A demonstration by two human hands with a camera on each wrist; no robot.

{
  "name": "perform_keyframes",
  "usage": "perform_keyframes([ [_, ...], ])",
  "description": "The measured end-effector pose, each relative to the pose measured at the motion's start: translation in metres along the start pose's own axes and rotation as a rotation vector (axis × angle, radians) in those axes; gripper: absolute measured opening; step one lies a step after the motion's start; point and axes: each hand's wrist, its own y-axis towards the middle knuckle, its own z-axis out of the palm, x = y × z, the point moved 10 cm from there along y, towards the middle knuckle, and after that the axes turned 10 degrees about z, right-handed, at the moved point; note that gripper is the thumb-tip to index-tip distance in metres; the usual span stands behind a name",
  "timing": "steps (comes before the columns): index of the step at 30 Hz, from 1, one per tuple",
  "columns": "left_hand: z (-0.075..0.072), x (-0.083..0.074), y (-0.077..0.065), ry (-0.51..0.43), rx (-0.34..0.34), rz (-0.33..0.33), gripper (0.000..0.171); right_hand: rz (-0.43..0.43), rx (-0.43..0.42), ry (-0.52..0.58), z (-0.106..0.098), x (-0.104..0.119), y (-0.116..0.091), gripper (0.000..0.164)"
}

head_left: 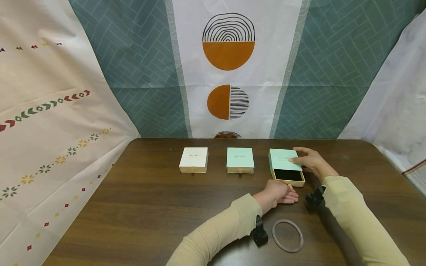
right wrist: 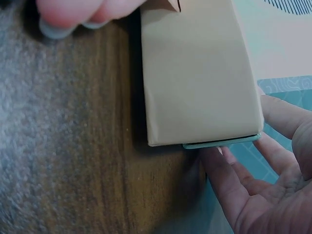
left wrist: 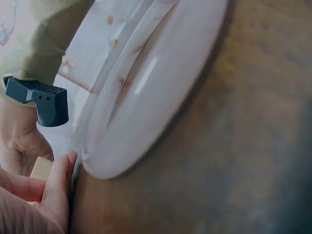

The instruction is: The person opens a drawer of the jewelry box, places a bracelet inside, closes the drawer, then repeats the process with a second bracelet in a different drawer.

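Observation:
At the right of the table lies a mint-green drawer box, its cream drawer slid partway out toward the front and black inside. My left hand is at the drawer's front and pinches its small pull tab; the other fingers extend beneath it, palm turned up. From the right side, my right hand grips the box's sleeve, thumb on top and fingers around the edge. A pale mauve bangle lies flat nearer the front, and looms large in the left wrist view.
Two closed drawer boxes stand in the same row to the left: a mint-green one in the middle and a white one. The brown table ends at hanging cloths at the back and sides. Black wrist cameras sit on both sleeves.

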Motion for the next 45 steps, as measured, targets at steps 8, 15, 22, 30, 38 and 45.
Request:
perform_keyframes([
  [8, 0.000, 0.001, -0.006, -0.006, 0.010, 0.012, 0.020, 0.003, -0.012, -0.002, 0.000, -0.002, -0.002, 0.083],
  [15, -0.001, 0.005, -0.010, -0.021, 0.015, -0.005, 0.019, 0.010, -0.023, 0.003, 0.002, -0.003, -0.006, 0.082],
  [22, 0.001, 0.005, -0.011, -0.029, 0.037, -0.016, 0.019, 0.007, -0.014, 0.020, 0.002, -0.001, -0.004, 0.081],
  [30, 0.003, 0.006, -0.015, -0.034, 0.058, -0.032, 0.019, 0.007, -0.008, 0.016, 0.002, -0.002, -0.004, 0.081],
  [38, 0.003, 0.009, -0.019, -0.030, 0.056, -0.053, 0.019, 0.007, -0.021, 0.016, 0.002, -0.002, -0.004, 0.083],
  [45, 0.003, 0.012, -0.023, -0.026, 0.058, -0.062, 0.019, -0.001, -0.022, 0.006, 0.002, -0.003, -0.007, 0.083],
])
